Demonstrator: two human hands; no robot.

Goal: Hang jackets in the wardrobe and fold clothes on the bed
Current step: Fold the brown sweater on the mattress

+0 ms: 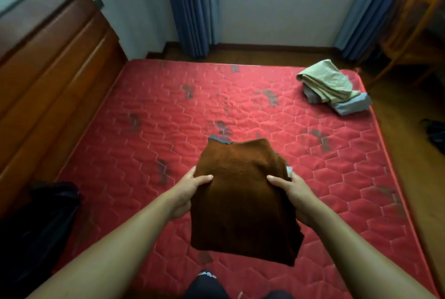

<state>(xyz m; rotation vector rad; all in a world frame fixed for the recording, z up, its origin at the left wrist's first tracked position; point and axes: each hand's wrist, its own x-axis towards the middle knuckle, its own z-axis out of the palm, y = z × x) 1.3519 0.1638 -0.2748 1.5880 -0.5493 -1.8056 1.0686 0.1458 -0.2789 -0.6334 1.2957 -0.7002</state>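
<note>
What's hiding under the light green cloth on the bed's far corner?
A light blue cloth sticks out beneath the light green cloth, plus a greyish bit. The rest is covered, so how many pieces can't be told.

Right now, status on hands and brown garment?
Left hand and right hand grip folded brown garment, held over mattress. Folded pile far right corner, not in way.

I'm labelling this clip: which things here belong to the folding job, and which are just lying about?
Job: brown folded garment, gripped by left hand and right hand; folded pile at the far corner; red mattress; dark heap at left, perhaps clothing.
Lying about: blue curtains; wooden chair; headboard.
</note>
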